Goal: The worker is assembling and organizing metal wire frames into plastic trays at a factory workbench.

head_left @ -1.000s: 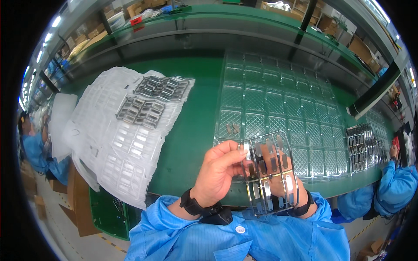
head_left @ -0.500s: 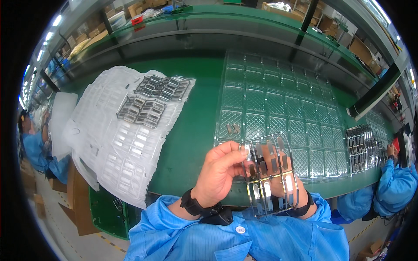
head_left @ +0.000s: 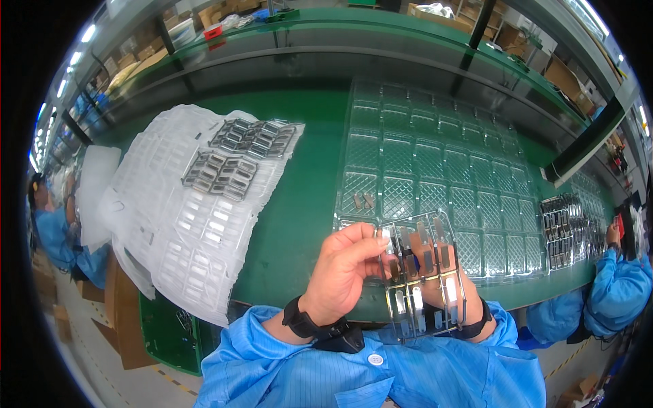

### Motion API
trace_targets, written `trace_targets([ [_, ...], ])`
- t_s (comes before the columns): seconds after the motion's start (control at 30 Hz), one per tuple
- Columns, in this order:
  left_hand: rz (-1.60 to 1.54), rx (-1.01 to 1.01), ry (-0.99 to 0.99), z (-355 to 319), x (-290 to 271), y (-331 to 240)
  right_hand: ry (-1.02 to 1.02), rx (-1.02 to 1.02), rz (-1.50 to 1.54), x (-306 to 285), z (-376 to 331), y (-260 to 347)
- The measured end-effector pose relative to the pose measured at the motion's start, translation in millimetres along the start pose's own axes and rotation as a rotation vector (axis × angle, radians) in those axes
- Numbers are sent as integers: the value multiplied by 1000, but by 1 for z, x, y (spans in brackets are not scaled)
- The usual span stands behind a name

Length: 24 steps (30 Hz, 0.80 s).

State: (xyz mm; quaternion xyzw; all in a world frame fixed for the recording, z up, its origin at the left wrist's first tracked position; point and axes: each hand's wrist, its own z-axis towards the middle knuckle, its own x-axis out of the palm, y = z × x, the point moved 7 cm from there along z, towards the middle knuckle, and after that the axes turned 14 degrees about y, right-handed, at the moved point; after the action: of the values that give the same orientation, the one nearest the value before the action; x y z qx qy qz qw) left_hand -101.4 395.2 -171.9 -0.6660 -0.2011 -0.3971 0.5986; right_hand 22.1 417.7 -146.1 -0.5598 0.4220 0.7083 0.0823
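In front of my chest I hold a dark, glossy sprue frame (head_left: pixel 422 275) with several small silver plates in its openings. My right hand (head_left: pixel 442 262) is behind the frame, its fingers partly hidden, and grips it. At the frame's upper left corner, my left hand (head_left: pixel 340 268) pinches a small silver plate (head_left: pixel 386 235) between thumb and forefinger; whether that plate is attached to the frame I cannot tell. Just beyond my hands lies a clear plastic tray (head_left: pixel 399 155) with many square compartments. Two small plates (head_left: pixel 364 200) rest in one compartment at its left side.
Left on the green table (head_left: pixel 286 197), a white plastic sheet (head_left: pixel 156 177) carries more sprue frames (head_left: pixel 224 173). Below the table edge stands a green bin (head_left: pixel 163 336). Stacked frames (head_left: pixel 562 231) lie at right near a co-worker in blue (head_left: pixel 619 285). A post (head_left: pixel 592 139) rises behind the tray.
The sprue frame has shifted and tilted very slightly in my hands. My left hand keeps its pinch at the same corner.
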Motion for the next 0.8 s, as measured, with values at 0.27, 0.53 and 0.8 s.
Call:
trace_targets([
  [0.27, 62, -9, -109, -2, -17, 0, -80, 147, -154, -16, -7, -32],
  [0.53, 257, 73, -179, -5, -36, -10, -49, 162, 990, -7, -3, -35],
  [0.8, 377, -49, -121, -7, -26, 0, -186, 165, 976, -6, 0, -43],
])
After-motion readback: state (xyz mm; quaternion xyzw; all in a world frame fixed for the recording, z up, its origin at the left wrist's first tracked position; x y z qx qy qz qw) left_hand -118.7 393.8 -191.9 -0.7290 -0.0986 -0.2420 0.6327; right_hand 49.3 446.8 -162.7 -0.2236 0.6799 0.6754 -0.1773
